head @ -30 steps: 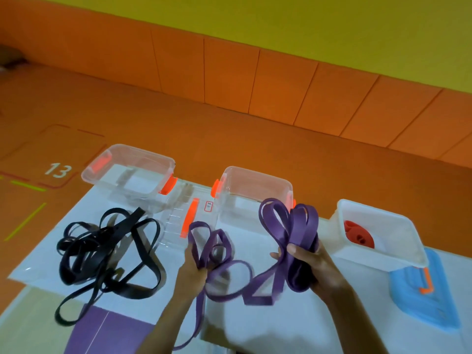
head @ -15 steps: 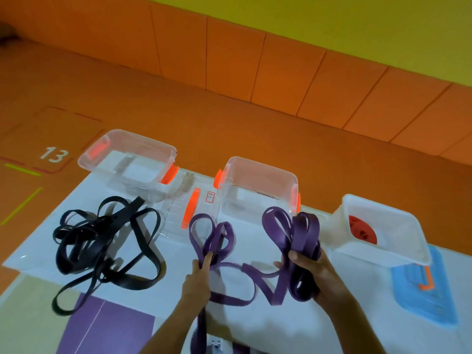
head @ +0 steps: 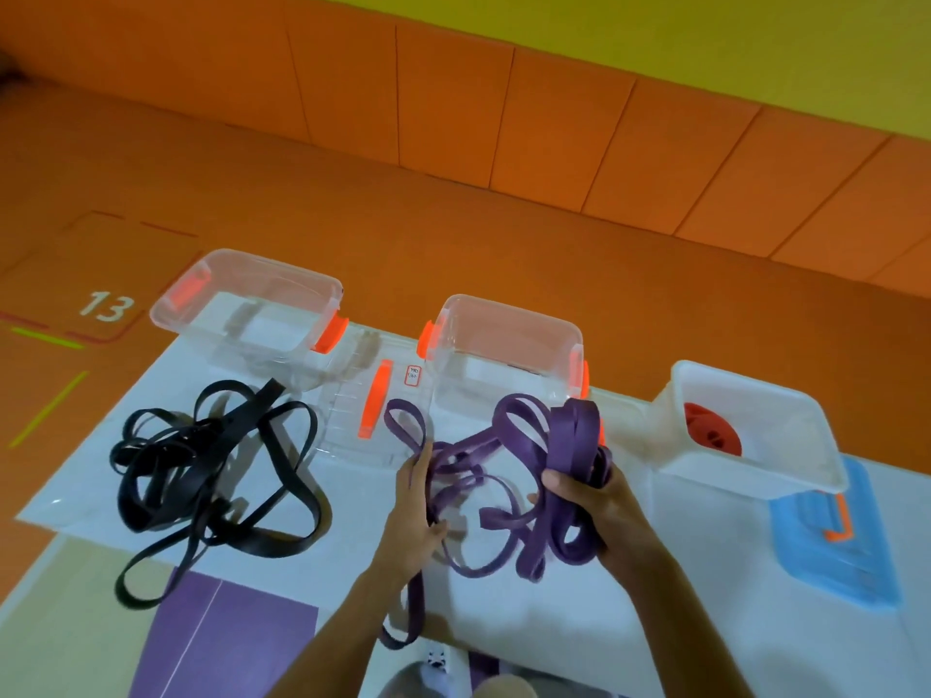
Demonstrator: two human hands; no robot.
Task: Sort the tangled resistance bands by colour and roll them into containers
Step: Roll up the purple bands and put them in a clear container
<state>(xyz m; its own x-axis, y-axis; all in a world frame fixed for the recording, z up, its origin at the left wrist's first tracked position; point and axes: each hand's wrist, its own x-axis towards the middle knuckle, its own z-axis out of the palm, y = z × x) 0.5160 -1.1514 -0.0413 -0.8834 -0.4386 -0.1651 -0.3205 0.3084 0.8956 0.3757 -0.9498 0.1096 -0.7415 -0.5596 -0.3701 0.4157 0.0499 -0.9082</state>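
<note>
Purple bands (head: 569,435) are being clutched in left hand (head: 415,501) and right hand (head: 604,501) grips; black bands (head: 252,410) are sprawling alongside; floor marking (head: 106,307) is reading "13".

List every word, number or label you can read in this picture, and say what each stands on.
"13": white number painted on the orange floor.
Red-edged label on the clear lid: print too small to read.
No other text shows.
</note>
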